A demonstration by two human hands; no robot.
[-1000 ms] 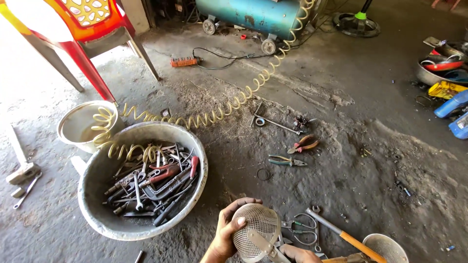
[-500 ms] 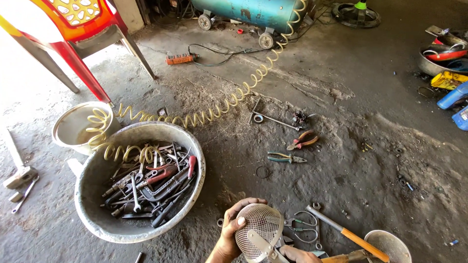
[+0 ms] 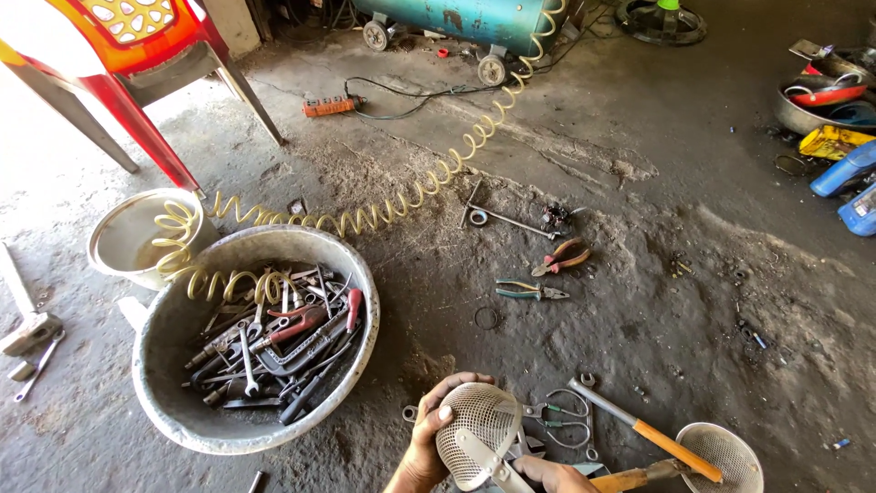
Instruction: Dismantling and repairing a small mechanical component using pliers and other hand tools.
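My left hand [image 3: 427, 440] grips the rim of a round metal mesh strainer [image 3: 476, 429] at the bottom middle of the head view. My right hand [image 3: 552, 473] sits just below it, on the strainer's flat metal handle [image 3: 485, 456]. Beside them on the dirty floor lie a hammer with an orange handle [image 3: 650, 435], a second mesh strainer [image 3: 725, 455] and some wire clips [image 3: 566, 415].
A large grey basin [image 3: 182, 415] full of wrenches and pliers stands left. A yellow coiled air hose [image 3: 392, 205] runs from it to a teal compressor [image 3: 465, 18]. Pliers [image 3: 558, 259], a smaller bowl [image 3: 128, 239], a red plastic chair [image 3: 137, 55] and bins at right [image 3: 826, 110].
The view has shifted slightly; my hands have turned the strainer a little while holding it in the same spot.
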